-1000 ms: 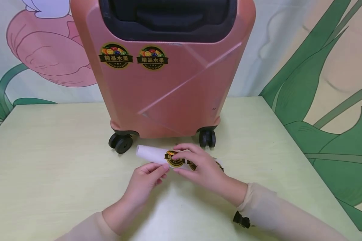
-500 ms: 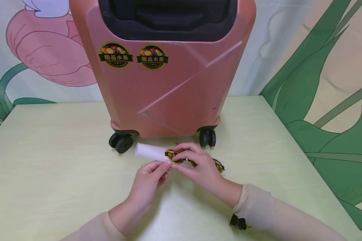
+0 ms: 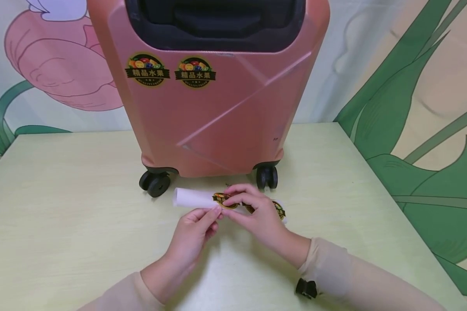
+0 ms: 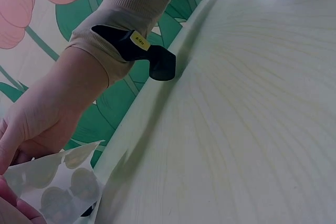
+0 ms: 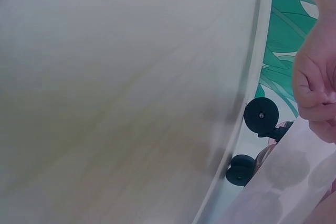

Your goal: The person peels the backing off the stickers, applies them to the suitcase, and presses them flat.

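A white sheet of round fruit stickers (image 3: 192,198), curled into a loose roll, is held just above the table in front of the suitcase. My left hand (image 3: 190,235) pinches its near edge between thumb and forefinger. On the right, my right hand (image 3: 262,216) grips the sheet, thumb below and fingertips over a black-and-gold sticker (image 3: 219,198). Its fingers cover part of the stickers. From behind, in the left wrist view, the backing sheet (image 4: 79,192) shows pale round shapes. The upright pink suitcase (image 3: 218,116) bears two matching stickers, one at upper left (image 3: 148,69) and another beside it (image 3: 196,72).
The suitcase stands on black wheels (image 3: 158,185) at the back of the pale table (image 3: 62,207). Behind it hangs a cloth (image 3: 404,86) printed with leaves and flowers. A small black device (image 3: 306,288) sits under the right sleeve.
Over the last second my left hand has shifted slightly right, closer to the right fingertips. The sheet has tilted a little, and more of its rightmost sticker shows.
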Tool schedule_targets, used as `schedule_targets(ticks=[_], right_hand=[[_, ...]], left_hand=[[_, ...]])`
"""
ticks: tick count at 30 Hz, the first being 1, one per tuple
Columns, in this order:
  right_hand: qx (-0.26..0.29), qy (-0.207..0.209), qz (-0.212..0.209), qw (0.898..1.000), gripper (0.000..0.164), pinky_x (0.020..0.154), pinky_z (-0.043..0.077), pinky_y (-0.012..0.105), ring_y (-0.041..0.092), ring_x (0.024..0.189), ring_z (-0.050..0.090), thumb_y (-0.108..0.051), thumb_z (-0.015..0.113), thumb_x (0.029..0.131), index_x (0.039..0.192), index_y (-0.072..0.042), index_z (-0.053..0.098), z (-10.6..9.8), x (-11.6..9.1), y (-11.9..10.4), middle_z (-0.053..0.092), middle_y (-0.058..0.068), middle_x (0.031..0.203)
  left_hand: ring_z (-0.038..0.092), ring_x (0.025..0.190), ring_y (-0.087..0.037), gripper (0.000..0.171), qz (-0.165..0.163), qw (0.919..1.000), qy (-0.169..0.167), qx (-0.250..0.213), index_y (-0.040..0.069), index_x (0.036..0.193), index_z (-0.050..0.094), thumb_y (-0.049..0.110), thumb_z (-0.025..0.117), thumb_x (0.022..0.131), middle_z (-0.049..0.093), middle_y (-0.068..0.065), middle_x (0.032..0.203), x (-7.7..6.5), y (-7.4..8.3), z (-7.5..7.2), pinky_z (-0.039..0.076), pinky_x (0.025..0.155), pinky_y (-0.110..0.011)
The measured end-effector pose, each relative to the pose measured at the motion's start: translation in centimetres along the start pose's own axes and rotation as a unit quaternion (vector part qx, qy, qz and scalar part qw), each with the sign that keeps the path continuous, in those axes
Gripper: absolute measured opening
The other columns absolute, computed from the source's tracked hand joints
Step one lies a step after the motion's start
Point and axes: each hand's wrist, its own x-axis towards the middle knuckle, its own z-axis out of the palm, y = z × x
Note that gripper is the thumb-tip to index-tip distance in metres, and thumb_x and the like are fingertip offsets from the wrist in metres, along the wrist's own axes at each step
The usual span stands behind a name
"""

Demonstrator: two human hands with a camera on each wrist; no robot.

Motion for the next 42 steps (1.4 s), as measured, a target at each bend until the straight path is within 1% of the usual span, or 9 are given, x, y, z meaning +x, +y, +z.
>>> schedule_targets(ticks=[12,17,21,23,27,30,34,39,42], right_hand=[[0.013,-0.002,0.030,0.999,0.007,0.087,0.047,0.028,0.016,0.106,0.056,-0.008,0.075,0.078,0.084,-0.006,0.072,0.2,0.2,-0.4,0.062,0.002,0.108],[0.021,-0.009,0.047,0.999,0.004,0.089,0.045,0.029,0.017,0.108,0.055,-0.007,0.072,0.081,0.084,-0.005,0.072,0.0,0.3,-0.5,0.062,0.007,0.110],[0.017,-0.011,0.063,0.998,0.005,0.086,0.046,0.029,0.016,0.108,0.054,-0.008,0.072,0.081,0.086,-0.006,0.073,-0.2,0.4,-0.5,0.062,0.006,0.111],[0.016,-0.008,0.067,0.998,0.006,0.082,0.048,0.028,0.017,0.107,0.055,-0.009,0.072,0.081,0.086,-0.006,0.074,-0.3,0.5,-0.5,0.062,0.004,0.111],[0.029,0.001,0.071,0.997,0.006,0.078,0.049,0.027,0.021,0.105,0.056,-0.008,0.072,0.081,0.086,-0.005,0.074,-0.5,0.7,-0.7,0.062,0.003,0.110],[0.035,0.009,0.069,0.997,0.006,0.080,0.049,0.026,0.020,0.105,0.056,-0.008,0.072,0.081,0.085,-0.004,0.074,-0.6,0.9,-0.7,0.062,0.003,0.109],[0.046,0.019,0.070,0.996,0.005,0.081,0.049,0.028,0.020,0.105,0.055,-0.008,0.072,0.081,0.083,-0.003,0.073,-0.9,1.1,-0.7,0.063,0.003,0.108],[0.074,0.036,0.084,0.993,0.006,0.080,0.051,0.036,0.026,0.104,0.056,-0.005,0.071,0.081,0.084,0.000,0.072,-1.2,1.4,-0.7,0.062,0.004,0.107],[0.076,0.048,0.091,0.992,0.007,0.081,0.051,0.034,0.025,0.104,0.056,-0.005,0.070,0.082,0.086,0.001,0.072,-1.4,1.5,-0.6,0.062,0.005,0.106]], left_hand=[[0.050,0.060,-0.005,0.011,0.010,0.9998,0.002,0.015,0.001,0.087,0.068,0.008,0.061,0.090,0.061,0.003,0.072,-0.2,0.2,-0.1,0.043,0.060,-0.019],[0.050,0.060,-0.006,0.014,0.013,0.9995,0.007,0.029,-0.004,0.090,0.067,0.009,0.061,0.090,0.061,0.003,0.072,-0.1,0.2,-0.1,0.043,0.060,-0.019],[0.049,0.061,-0.007,0.016,0.009,0.9993,0.014,0.034,-0.007,0.090,0.066,0.009,0.062,0.090,0.061,0.002,0.072,0.1,0.1,-0.1,0.044,0.060,-0.020],[0.049,0.061,-0.007,0.016,0.009,0.9993,0.014,0.033,-0.006,0.089,0.066,0.009,0.063,0.089,0.061,0.001,0.072,0.2,0.0,-0.2,0.044,0.061,-0.021],[0.049,0.063,-0.009,0.013,0.009,0.9993,0.014,0.035,0.001,0.083,0.068,0.012,0.065,0.088,0.060,0.000,0.073,0.1,-0.1,-0.3,0.045,0.062,-0.022],[0.050,0.063,-0.009,0.013,0.003,0.9992,0.019,0.035,0.005,0.079,0.068,0.014,0.066,0.087,0.060,0.000,0.073,0.0,-0.1,-0.5,0.046,0.062,-0.022],[0.050,0.062,-0.009,0.013,-0.007,0.9991,0.026,0.032,0.007,0.079,0.068,0.016,0.066,0.088,0.059,0.001,0.073,0.0,-0.2,-0.6,0.045,0.062,-0.023],[0.049,0.061,-0.007,0.013,-0.027,0.9991,0.025,0.023,0.007,0.081,0.067,0.017,0.064,0.089,0.058,0.001,0.076,0.1,-0.4,-0.7,0.044,0.057,-0.020],[0.049,0.061,-0.007,0.014,-0.041,0.9988,0.024,0.014,0.005,0.086,0.067,0.018,0.064,0.089,0.058,0.000,0.078,0.1,-0.5,-0.7,0.044,0.054,-0.019]])
